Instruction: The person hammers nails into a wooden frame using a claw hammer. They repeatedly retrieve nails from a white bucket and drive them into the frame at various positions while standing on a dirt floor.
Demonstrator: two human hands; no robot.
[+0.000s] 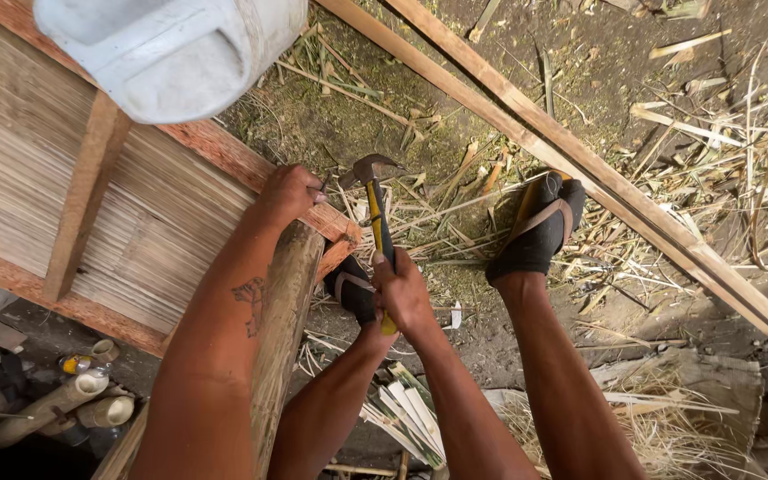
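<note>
- Right hand (402, 293): closed fist around yellow-and-black handle of claw hammer (375, 213), gripped at the lower end of the handle.
- Hammer head up and away from the body, claw curving left, raised just beside corner of wooden frame (224, 151); no clear contact with the wood.
- Left hand (288, 194): fingers curled over the reddish frame rail at its corner, pressing down; thumb side toward hammer head. Cannot tell whether a nail sits pinched under the fingertips.
- Frame: reddish-brown rails with a paler crosspiece (86, 191), backed by a panel of thin split-bamboo slats (11, 151); tilted across the left of the view.
- Thick weathered post (284, 320) under the frame corner, running down toward the viewer beside the left forearm.
- Feet in black socks and sandals: one (540, 227) planted right of the hammer, other (350, 289) partly hidden behind the right fist.
- White plastic container (166, 49) at top left, above the frame.
- Long wooden battens (597, 178) lying diagonally across dirt ground at right.
- Bamboo strips and shavings (455, 191) littering the ground around the feet; short bamboo tube sections (73, 396) at lower left.
</note>
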